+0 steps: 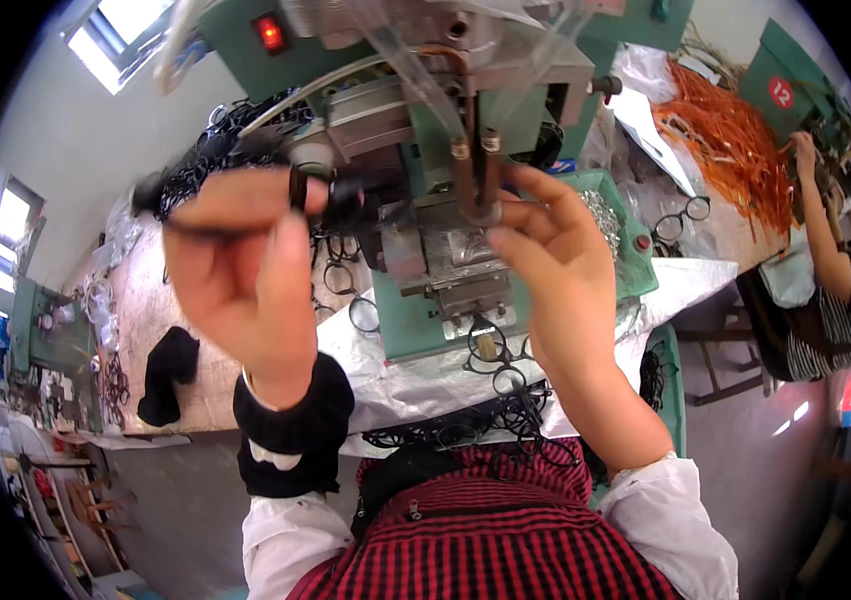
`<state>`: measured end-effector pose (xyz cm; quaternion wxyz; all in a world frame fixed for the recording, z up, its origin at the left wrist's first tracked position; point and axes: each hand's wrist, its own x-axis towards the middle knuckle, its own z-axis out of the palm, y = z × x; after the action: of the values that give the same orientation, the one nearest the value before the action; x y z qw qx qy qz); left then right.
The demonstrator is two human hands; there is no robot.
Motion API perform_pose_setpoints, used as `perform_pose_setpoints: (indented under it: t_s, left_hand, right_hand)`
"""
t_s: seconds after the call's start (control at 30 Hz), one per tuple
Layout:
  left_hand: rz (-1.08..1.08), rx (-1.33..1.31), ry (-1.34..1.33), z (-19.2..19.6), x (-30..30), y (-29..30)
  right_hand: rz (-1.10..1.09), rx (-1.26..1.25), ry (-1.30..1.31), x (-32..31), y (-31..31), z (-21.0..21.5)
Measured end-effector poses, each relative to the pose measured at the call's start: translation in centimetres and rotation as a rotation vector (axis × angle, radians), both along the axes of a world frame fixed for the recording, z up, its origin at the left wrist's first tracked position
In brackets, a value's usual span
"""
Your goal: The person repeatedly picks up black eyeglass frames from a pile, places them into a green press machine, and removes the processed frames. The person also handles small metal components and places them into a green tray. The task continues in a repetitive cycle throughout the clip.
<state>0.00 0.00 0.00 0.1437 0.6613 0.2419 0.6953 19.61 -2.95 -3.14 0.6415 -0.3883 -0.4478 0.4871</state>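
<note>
Before the green machine [425, 90] on the desk [160, 300]: left hand [245, 265] clenched on a black eyeglass frame [245, 195], raised beside the press head [475, 170]; right hand [555, 255] pinching there, contents unclear. Seemingly loading; next, careful seating under the pins.

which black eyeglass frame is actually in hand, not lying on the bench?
The black eyeglass frame pinched in the left hand, raised before the green machine; other frames lie loose on the bench.
</note>
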Motion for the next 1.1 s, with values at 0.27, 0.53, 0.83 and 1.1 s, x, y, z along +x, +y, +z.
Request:
perform_pose_setpoints:
  t_s: [0.27, 0.53, 0.83, 1.1]
  left_hand:
    - [-0.149, 0.542, 0.726, -4.1, 2.9, -1.4]
    - [-0.132, 0.515, 0.701, -5.2, 3.3, -1.1]
    - [0.606, -0.23, 0.45, -8.8, -3.0, -7.8]
    - [0.738, -0.744, 0.825, -18.6, -7.5, 2.3]
  right_hand:
    - [-0.601, 0.032, -0.618, 10.9, 2.8, -8.3]
    - [-0.499, 0.023, -1.389, 10.5, -0.7, -9.7]
    - [-0.669, 0.117, -1.305, 9.9, 2.3, -11.0]
    - [-0.577, 0.066, -0.915, 8.1, 3.9, -10.4]
